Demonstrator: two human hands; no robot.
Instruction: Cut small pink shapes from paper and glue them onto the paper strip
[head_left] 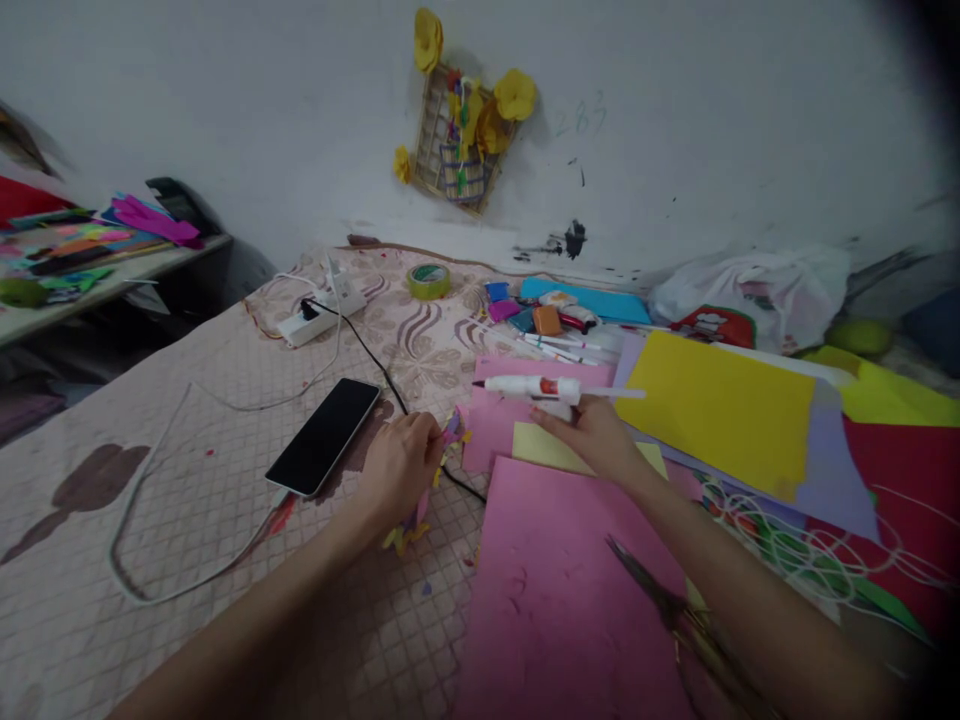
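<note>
My right hand (589, 435) is closed around the handle of a white glue gun (525, 386). Its dark nozzle points left, and a clear glue stick (628, 393) sticks out behind. My left hand (405, 465) is closed on a small paper craft piece (417, 520) in purple, pink and yellow, whose middle is mostly hidden by my fingers. The nozzle is above and to the right of this piece, apart from it. Under my right forearm lie a pink paper sheet (570, 600) and scissors (660, 595).
A phone (324, 436) on a white cable lies left of my left hand. A black cord runs from the power strip (319, 315) beneath that hand. Green tape (428, 281), yellow paper (720, 410), tangled white string (802, 545) and a plastic bag (757, 290) are around the table.
</note>
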